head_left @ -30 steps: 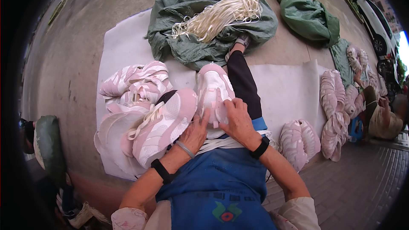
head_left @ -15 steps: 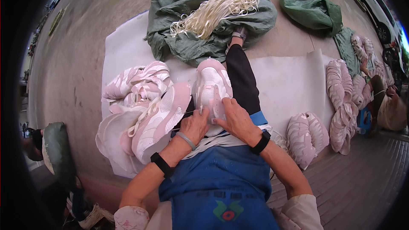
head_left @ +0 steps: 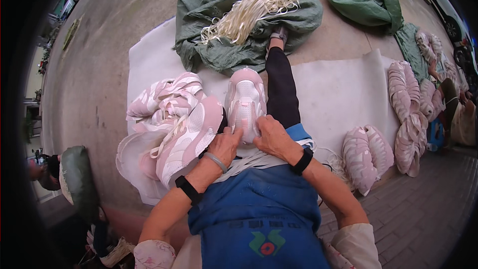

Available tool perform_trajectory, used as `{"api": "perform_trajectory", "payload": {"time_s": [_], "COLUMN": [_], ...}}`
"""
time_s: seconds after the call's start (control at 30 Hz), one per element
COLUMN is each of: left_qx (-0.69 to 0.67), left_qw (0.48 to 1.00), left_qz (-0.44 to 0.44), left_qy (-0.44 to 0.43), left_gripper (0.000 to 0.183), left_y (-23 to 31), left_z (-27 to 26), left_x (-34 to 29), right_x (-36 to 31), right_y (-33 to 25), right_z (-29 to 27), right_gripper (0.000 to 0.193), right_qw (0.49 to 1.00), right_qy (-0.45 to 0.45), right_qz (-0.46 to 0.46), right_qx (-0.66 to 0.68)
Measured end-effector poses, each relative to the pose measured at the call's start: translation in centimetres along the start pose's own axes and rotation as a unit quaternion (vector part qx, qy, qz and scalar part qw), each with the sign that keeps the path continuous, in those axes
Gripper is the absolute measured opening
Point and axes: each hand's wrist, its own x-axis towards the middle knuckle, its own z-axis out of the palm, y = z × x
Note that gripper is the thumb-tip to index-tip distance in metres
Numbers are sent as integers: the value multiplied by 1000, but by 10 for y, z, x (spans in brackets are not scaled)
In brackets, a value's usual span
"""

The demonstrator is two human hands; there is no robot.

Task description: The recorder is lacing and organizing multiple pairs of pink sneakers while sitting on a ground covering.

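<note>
A pink and white shoe upper lies in front of me, toe pointing away, its opening end toward my lap. At the near left edge of this upper my left hand is closed, thumb and fingers pinching there. My right hand grips the opposite near edge with bent fingers. Whether a lace sits in either pinch is too small to make out. Loose white laces lie across my blue apron, just below both hands.
To the left, several pink and white uppers are piled on a white sheet. A cream lace bundle rests on a green sack ahead. More paired uppers stand at the right, near another person's arm.
My right hand's fingers have drawn back from over the middle of the upper to its right edge. The left hand stays nearly in place. The whole view has shifted slightly.
</note>
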Motion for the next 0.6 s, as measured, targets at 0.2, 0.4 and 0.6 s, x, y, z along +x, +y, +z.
{"api": "perform_trajectory", "payload": {"time_s": [0.2,0.4,0.6], "left_qx": [-62,-465,-247], "left_qw": [998,885,964], "left_qz": [16,-1,92], "left_qy": [-21,3,-42], "left_gripper": [25,28,24], "left_y": [-6,-53,-45], "left_z": [-3,9,-23], "left_x": [5,3,8], "right_x": [2,13,18], "right_y": [-1,6,-3], "right_z": [3,3,4], "right_gripper": [23,21,26], "right_qw": [1000,999,999], "right_qy": [10,30,6], "right_qz": [-17,-33,-45], "right_qx": [-6,-6,-9]}}
